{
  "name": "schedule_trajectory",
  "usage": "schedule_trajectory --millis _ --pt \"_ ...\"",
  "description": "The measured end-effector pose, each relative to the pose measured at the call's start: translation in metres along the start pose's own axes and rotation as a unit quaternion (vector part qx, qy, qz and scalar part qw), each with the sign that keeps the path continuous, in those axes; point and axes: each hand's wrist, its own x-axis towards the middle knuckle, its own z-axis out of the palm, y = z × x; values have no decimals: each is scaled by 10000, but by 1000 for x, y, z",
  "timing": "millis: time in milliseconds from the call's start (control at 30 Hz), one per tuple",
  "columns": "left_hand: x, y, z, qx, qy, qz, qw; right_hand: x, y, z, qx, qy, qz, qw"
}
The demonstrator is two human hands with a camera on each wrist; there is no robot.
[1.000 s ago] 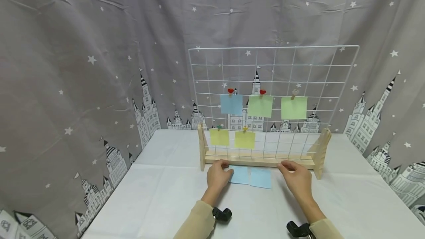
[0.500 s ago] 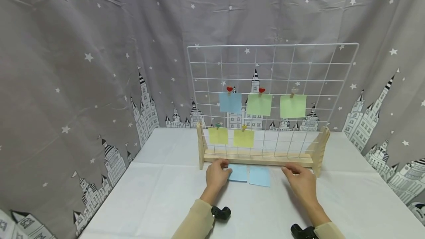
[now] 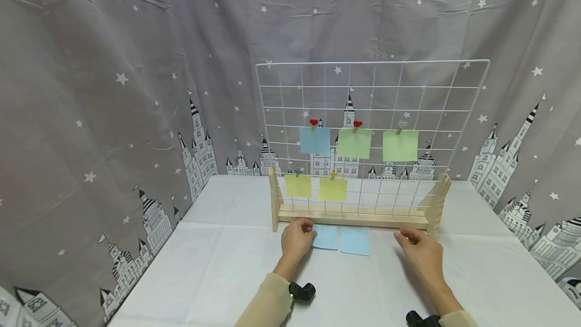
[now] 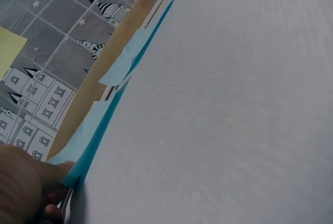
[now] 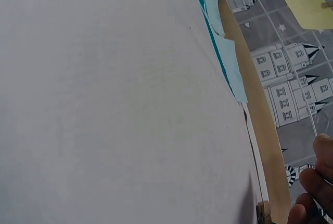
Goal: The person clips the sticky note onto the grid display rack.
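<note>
My left hand pinches the near corner of a blue sticky note, its thumb lying over the paper. Beside that note lies a second blue sticky note, flat on the table in front of the stand. My right hand hovers by the right end of the wooden base, fingers loosely bent, holding nothing that I can make out. Close to those fingers, a small wooden clip sits on the table along the base; the hand mostly covers it in the head view.
A white wire grid stands upright in a wooden base. Clips hold a blue note, green notes and yellow notes on it. A grey castle-print curtain hangs behind the white-covered table.
My right hand has moved to the right along the base, away from the blue notes. The left hand stays at the left blue note. The head view has shifted slightly.
</note>
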Motion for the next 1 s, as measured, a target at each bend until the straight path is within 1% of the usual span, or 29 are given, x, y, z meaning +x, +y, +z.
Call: schedule_trajectory --millis 167,300,400,467,667,1000 --pt "-1 0 0 -59 -17 14 10000 0 8 -7 20 -63 126 9999" --pt "-1 0 -1 -96 -42 106 9999 -1 15 -12 30 -123 324 9994" --pt "-1 0 -2 -116 -28 201 9997 -3 19 -14 -12 -160 373 9992" --pt "-1 -1 -2 -166 -33 209 9996 -4 20 -15 -46 -171 415 9990" --pt "0 -3 -4 -365 -98 186 9991 -5 25 -15 -111 -128 573 9982" --pt "6 -5 -8 -762 -118 88 9970 -2 31 -17 -79 -163 612 9980"
